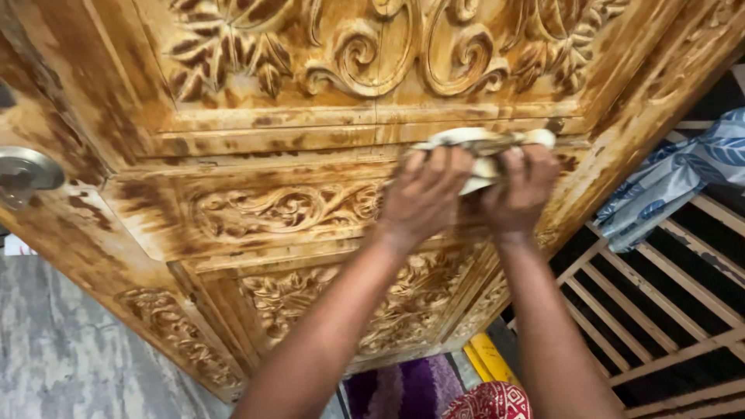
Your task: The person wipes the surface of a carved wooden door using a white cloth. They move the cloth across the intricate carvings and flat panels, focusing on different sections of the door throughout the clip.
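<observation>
**Two hands press a cloth to a carved wooden door**

Head view, looking down: both hands meet on one crumpled off-white cloth (pixel 483 149), held flat against a tall, ornately carved golden-brown wooden door (pixel 256 116) with patchy darker stain. The left hand (pixel 423 194) has its fingers curled closed over the cloth's left part; the right hand (pixel 521 190) is clenched around its right part. The cloth sits on a plain horizontal rail, just below a panel of carved scrolls and just above a band of carved leaves.

This looks like mid-wipe along the rail. A further stroke would call for steady pressure and care at the raised carving just above and below the grip.

Left of the grip the rail runs free toward a round silver metal door knob (pixel 27 172), well apart. To the right, the door's edge is near; past it stand a slatted wooden frame (pixel 660 310) and blue patterned fabric (pixel 675 174).
</observation>
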